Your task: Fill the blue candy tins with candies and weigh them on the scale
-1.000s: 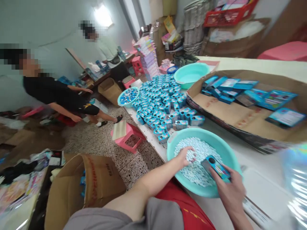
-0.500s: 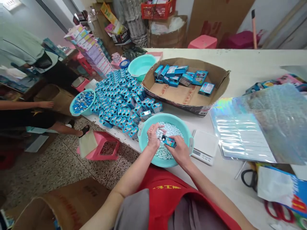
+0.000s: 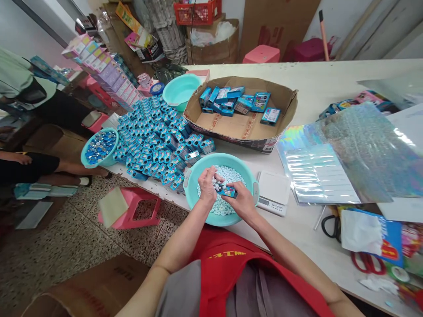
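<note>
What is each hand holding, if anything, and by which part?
The right hand grips a small blue box by the end farther from the left hand, which cups some loose white pellets near the box's other end.

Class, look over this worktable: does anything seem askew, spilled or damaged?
Yes. Beyond the turquoise basin, the cardboard tray looks battered, its rim bent and uneven. The small blue boxes inside lie jumbled at odd angles, unlike the close-packed group to its left.

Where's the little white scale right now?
In the head view, the white scale sits on the table, just right of the turquoise basin of white pellets, left of the shiny sheets.
</note>
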A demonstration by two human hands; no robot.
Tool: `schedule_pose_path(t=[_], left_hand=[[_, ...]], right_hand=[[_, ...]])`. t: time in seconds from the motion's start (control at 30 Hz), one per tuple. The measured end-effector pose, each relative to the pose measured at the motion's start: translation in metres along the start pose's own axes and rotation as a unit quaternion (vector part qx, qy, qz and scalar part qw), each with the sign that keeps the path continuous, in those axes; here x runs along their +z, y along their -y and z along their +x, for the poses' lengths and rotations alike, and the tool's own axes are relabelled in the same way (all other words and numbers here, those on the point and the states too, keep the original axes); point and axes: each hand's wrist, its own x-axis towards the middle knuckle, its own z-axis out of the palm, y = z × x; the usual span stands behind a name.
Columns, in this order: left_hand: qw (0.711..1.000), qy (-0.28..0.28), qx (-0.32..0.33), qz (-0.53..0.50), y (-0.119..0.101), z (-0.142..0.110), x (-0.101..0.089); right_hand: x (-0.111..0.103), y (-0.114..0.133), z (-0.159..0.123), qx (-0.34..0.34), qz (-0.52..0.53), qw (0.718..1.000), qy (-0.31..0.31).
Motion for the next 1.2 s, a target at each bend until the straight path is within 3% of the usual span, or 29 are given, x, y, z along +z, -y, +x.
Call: schedule_pose_path(t=[0.43, 0.57, 0.7, 0.83, 1.2], left_hand=[[1.0, 0.024, -0.006, 0.011, 0.001, 0.0, 0.005], [0.997, 0.072, -0.016, 0.003, -0.002, 0.002, 0.007], [0.999, 0.046, -0.007, -0.025, -0.005, 0.005, 0.01], [0.995, 0.09, -0.038, -0.002, -0.005, 0.002, 0.014], [0.998, 0.065, 0.01, -0.02, -0.016, 0.002, 0.011]], right_hand=[[-0.003, 0.006, 0.005, 0.008, 0.003, 1.0, -0.02], [-0.004, 0.006, 0.006, 0.021, 0.023, 0.999, -0.012], [-0.004, 0.006, 0.005, 0.018, 0.059, 0.998, -0.018], [-0.001, 0.006, 0.007, 0.035, 0.09, 0.995, -0.025], [0.0, 0.009, 0.008, 0.05, 0.141, 0.988, -0.049]])
